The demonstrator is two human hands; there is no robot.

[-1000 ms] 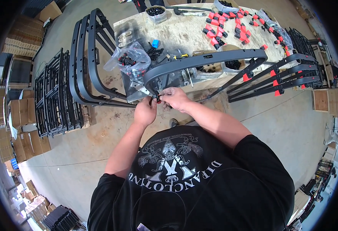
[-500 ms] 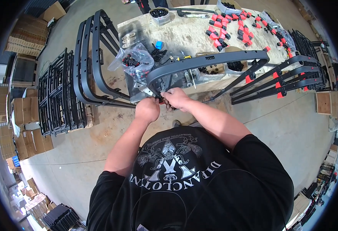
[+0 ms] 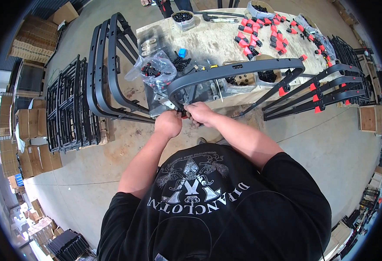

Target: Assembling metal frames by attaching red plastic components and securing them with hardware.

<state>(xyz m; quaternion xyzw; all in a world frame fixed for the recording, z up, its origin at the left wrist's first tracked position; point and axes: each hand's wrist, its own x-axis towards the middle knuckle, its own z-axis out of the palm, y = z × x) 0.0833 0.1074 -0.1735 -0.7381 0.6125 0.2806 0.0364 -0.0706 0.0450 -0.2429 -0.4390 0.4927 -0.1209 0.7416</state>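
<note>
A curved black metal tube frame [image 3: 239, 68] arches over the table's near edge, and its near left end comes down between my hands. My left hand [image 3: 168, 123] is closed at that end; what its fingers hold is hidden under the knuckles. My right hand [image 3: 200, 114] is closed around the same end from the right, thumb against the tube, fingers curled below. A bit of red shows between the hands, too small to name. Just beyond them on the table lie a flat metal piece [image 3: 164, 101] and a clear plastic bag [image 3: 158, 69] with small black and red parts.
The wooden table [image 3: 217, 41] carries red-and-black plastic pieces [image 3: 248, 39], boxes of small black parts [image 3: 183, 19] and a blue object [image 3: 182, 52]. More curved frames stand left [image 3: 99, 69] and right [image 3: 330, 87]. Black racks [image 3: 71, 108] and cardboard boxes [image 3: 39, 161] stand further left.
The whole view has shifted slightly, so the table and frames sit a little further right. My hands keep their hold at the tube end with hardly any movement.
</note>
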